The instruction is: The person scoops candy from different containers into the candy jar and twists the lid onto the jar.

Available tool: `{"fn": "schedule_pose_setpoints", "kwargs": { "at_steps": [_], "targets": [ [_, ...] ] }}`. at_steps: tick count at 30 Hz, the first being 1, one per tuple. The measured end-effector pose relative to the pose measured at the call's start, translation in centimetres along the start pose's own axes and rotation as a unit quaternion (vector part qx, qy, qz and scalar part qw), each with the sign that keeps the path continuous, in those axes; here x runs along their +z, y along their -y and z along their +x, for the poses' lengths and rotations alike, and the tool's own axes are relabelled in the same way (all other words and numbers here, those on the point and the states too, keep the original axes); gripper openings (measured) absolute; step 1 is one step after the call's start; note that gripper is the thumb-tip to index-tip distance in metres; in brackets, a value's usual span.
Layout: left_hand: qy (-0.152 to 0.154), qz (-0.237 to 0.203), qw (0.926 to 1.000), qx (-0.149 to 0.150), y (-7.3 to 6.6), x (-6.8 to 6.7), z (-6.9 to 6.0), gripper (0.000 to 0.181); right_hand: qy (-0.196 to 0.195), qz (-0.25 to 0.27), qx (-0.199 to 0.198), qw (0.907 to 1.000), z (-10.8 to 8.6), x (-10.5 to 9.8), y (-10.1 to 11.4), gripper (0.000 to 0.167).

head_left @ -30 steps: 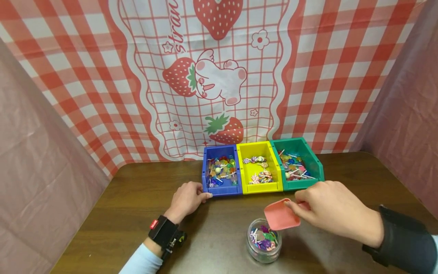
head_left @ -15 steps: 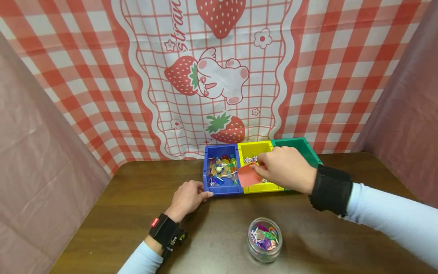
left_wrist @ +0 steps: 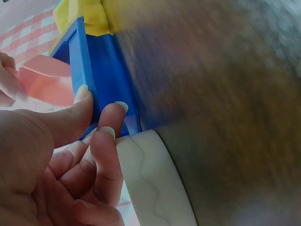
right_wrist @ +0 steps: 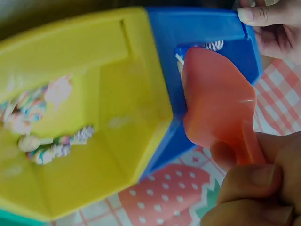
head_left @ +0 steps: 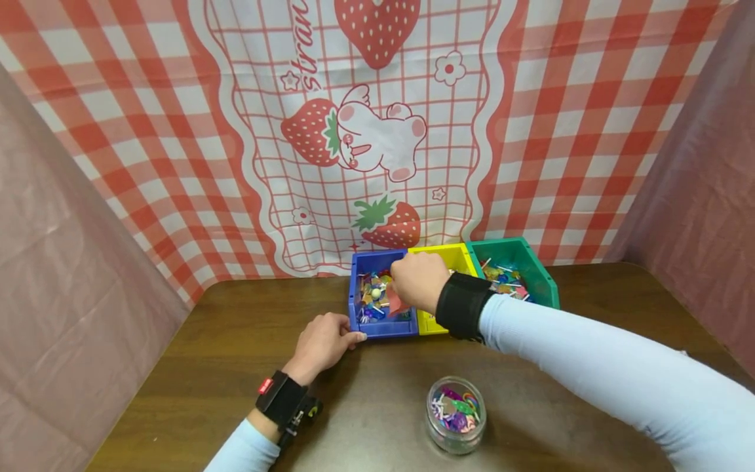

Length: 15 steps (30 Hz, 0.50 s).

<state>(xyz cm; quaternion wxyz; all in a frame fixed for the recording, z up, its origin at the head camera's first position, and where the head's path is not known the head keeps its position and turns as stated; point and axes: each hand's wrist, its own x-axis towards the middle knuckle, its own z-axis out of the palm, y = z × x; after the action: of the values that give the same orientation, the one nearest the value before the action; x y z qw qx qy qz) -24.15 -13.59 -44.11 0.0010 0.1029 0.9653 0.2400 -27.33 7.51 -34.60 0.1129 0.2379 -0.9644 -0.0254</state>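
My right hand (head_left: 420, 282) grips the handle of a coral-pink scoop (right_wrist: 218, 99), its fingers curled round it in the right wrist view. In the head view the scoop's bowl dips into the blue bin (head_left: 386, 330), over small candies and lollipops (head_left: 376, 294). What the bowl holds is hidden. At the front left corner of this bin, my left hand (head_left: 323, 344) pinches the edge; the left wrist view has the thumb on the rim (left_wrist: 83, 70) and fingers against the front wall. Nearer me stands an open glass jar (head_left: 457, 440) containing mixed colourful candies.
Against the blue bin stands a yellow bin (head_left: 451, 251) with several swirly lollipops, partly covered by my right hand. A green bin (head_left: 547, 288) of candies adjoins it. Behind the brown table (head_left: 236, 328) hangs a strawberry-print checked cloth (head_left: 377, 144).
From above the jar, my right hand has carried the scoop forward and left, across the yellow bin and into the blue one. My left hand stays at the bin corner.
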Motion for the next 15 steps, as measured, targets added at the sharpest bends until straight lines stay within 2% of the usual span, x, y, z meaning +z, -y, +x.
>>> {"fn": "schedule_pose_setpoints", "kwargs": {
  "at_steps": [4, 9, 12, 15],
  "targets": [
    [0.008, -0.013, 0.9999, -0.006, -0.1, 0.1, -0.1, 0.031, 0.061, 0.018, 0.041, 0.9971, 1.2, 0.6, 0.7, 0.02],
    [0.007, -0.019, 0.9998, -0.002, -0.2, 0.1, -0.1, 0.032, 0.106, 0.039, 0.084, 0.9901, 1.9, 1.9, 0.9, 0.018],
    [0.005, -0.015, 0.9999, 0.0, -0.2, 0.1, -0.1, 0.033, 0.124, 0.056, 0.105, 0.9851, 2.2, 2.5, 0.7, 0.016],
    [0.005, -0.008, 1.0, 0.002, -0.1, -0.1, -0.1, 0.033, 0.118, 0.063, 0.118, 0.9839, 2.3, 2.8, 0.7, 0.012]
  ]
}}
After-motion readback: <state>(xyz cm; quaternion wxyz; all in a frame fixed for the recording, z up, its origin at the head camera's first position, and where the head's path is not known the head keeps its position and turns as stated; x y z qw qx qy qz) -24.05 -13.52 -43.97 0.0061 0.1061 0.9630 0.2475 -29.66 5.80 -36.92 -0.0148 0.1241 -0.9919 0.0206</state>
